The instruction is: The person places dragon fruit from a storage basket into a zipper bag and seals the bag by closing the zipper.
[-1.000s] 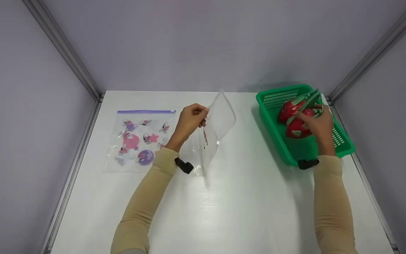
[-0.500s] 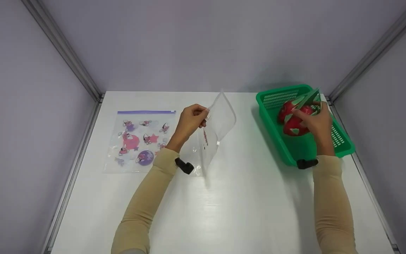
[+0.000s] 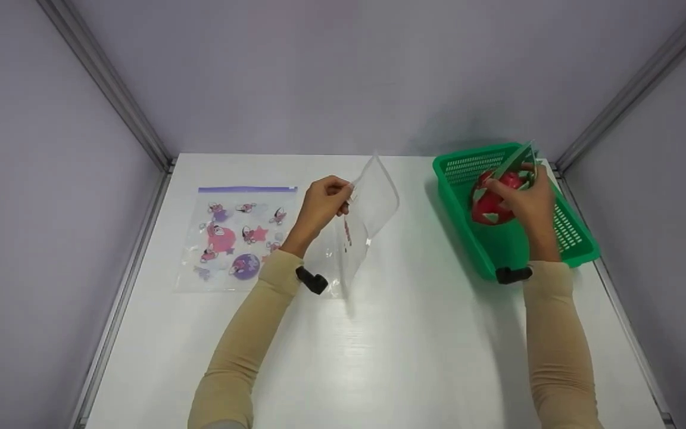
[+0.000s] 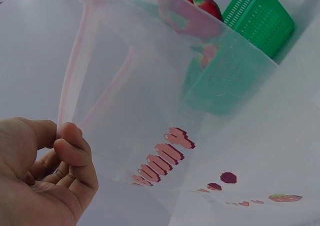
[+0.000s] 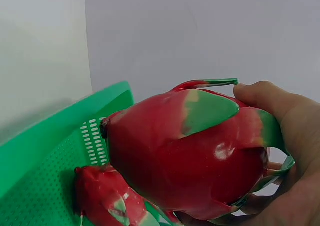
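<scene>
**Gripping dragon fruit (image 5: 185,151) over green basket (image 3: 465,229), holding clear zip bag (image 3: 376,205) up**

Grips dragon fruit in right hand (image 3: 530,202), with thumb and curled fingers round the leafy end and the dark tip pointing away from the palm. Holds it within or just above the basket's far part, close by second dragon fruit (image 5: 107,198); can't tell if touching. Pinches bag at the zip edge between thumb and fingers of left hand (image 4: 60,171), with mouth parted, near mid-bench (image 3: 390,363). Lying flat to the left: second zip bag (image 3: 221,238) with purple strip.

Looks glossy and smooth, maybe a plastic replica; so likely light, firm, a bit slippery on the red skin. Best held round the fat middle; avoid hanging by thin green-tipped scales, probably bendy and prone to snag. Expect floppy, near-weightless bag film; take hold at the stiffer zip strip.
</scene>
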`<state>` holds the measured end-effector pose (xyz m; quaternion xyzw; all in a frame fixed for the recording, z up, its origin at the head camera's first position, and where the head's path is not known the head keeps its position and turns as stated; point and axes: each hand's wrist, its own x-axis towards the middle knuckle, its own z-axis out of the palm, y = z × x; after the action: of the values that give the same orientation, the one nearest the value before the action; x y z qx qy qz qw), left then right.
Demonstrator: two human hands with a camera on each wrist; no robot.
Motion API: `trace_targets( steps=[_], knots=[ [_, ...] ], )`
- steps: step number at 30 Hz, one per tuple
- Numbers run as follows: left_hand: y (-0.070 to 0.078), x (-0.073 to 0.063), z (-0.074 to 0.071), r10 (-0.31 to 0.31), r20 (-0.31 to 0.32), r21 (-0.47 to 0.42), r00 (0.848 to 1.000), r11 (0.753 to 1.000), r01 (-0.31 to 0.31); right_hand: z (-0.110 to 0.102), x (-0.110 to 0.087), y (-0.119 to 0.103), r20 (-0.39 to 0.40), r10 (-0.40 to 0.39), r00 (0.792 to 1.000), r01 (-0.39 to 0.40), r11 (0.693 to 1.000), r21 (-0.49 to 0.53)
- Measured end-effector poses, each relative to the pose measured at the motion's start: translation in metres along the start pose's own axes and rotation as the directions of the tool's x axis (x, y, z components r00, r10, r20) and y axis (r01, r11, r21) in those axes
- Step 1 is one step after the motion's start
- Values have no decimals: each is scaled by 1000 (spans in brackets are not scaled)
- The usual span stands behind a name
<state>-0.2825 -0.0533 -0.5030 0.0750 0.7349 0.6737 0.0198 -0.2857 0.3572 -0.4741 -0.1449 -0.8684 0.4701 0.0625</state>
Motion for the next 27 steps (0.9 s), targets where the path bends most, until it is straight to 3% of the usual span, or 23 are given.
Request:
trace_targets(
  steps=[9,17,27],
  knots=[
    [1,-2,0,6,2,-27,1000,1000,-6,11,-3,-20,30,-28,999,27,999,17],
    [1,-2,3,-10,-7,-24,1000,1000,10,17,-7,-28,17,-106,994,106,994,28],
    [-1,-2,7,-6,4,-18,1000,1000,6,20,-12,-37,28,-112,993,111,993,41]
  ],
)
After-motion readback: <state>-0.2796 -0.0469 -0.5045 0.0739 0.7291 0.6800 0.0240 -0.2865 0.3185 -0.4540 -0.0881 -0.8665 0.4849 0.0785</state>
